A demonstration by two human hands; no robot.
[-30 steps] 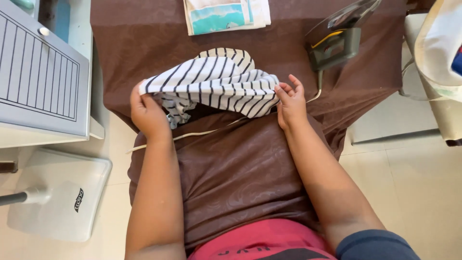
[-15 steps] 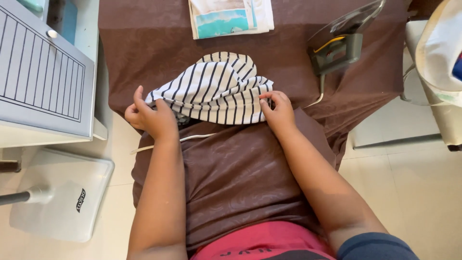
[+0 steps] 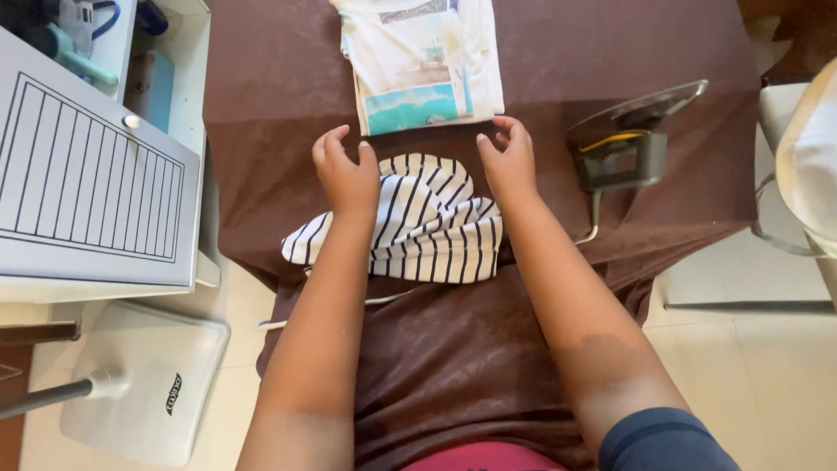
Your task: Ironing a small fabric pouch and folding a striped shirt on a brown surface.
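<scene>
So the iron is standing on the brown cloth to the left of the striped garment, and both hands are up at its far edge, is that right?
Not quite. In the head view the iron stands on the brown cloth to the right of the striped garment, not the left. The left hand and right hand are indeed at the garment's far edge.

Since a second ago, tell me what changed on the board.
Both hands let go of the striped cloth and moved up past its far edge; left hand and right hand now hover open. The iron and folded shirt stayed put.
</scene>
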